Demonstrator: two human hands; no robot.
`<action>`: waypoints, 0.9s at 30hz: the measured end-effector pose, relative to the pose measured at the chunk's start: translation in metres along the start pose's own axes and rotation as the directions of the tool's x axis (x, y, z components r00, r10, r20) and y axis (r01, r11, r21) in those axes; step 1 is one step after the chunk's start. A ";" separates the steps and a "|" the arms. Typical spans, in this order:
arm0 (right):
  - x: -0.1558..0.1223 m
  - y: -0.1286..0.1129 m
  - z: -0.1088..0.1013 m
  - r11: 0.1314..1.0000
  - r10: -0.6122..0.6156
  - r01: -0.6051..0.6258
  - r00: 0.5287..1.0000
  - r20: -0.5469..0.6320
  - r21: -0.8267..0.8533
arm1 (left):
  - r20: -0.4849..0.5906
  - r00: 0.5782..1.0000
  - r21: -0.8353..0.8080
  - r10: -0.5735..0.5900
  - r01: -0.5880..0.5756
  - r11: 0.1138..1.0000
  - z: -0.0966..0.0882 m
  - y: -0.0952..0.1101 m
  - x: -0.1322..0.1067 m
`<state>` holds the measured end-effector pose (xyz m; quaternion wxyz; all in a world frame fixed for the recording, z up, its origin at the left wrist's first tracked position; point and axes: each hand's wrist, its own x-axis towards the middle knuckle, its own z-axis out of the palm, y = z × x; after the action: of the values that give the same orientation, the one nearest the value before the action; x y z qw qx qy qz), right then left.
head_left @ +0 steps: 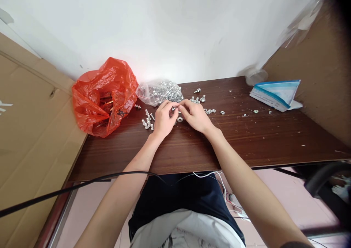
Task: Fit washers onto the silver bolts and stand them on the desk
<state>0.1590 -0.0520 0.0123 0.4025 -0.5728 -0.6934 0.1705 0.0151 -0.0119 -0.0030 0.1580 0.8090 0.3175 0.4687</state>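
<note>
Both hands meet over the dark wooden table (246, 142), fingertips pinched together. My left hand (163, 119) and my right hand (195, 115) close on a small metal bolt (175, 110) between them; the part is mostly hidden by the fingers. A washer (180, 119) lies just under the hands. Finished bolts (147, 121) lie in a small group left of my left hand. Loose washers and nuts (211, 111) are scattered right of my right hand. Behind the hands lies a clear plastic bag of metal hardware (161, 91).
A red plastic bag (104, 94) sits at the table's back left. Cardboard (30, 131) leans along the left side, and another sheet (320, 72) on the right. A blue-and-white packet (275, 92) and a clear cup (256, 76) are at the back right. A black cable (82, 184) crosses the front edge.
</note>
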 end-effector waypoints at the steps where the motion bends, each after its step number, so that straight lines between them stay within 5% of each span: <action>1: 0.000 0.001 0.000 1.000 -0.001 0.001 1.000 -0.002 -0.002 | 0.001 1.000 -0.004 0.000 0.000 1.000 0.000 0.000 0.000; 27: 0.000 0.002 0.001 0.986 0.062 -0.057 0.998 0.025 -0.156 | 0.080 0.997 0.010 -0.009 0.008 1.000 0.001 0.000 0.001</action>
<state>0.1598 -0.0510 0.0105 0.3408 -0.6204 -0.6931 0.1365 0.0159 -0.0111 -0.0030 0.1687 0.8265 0.3168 0.4337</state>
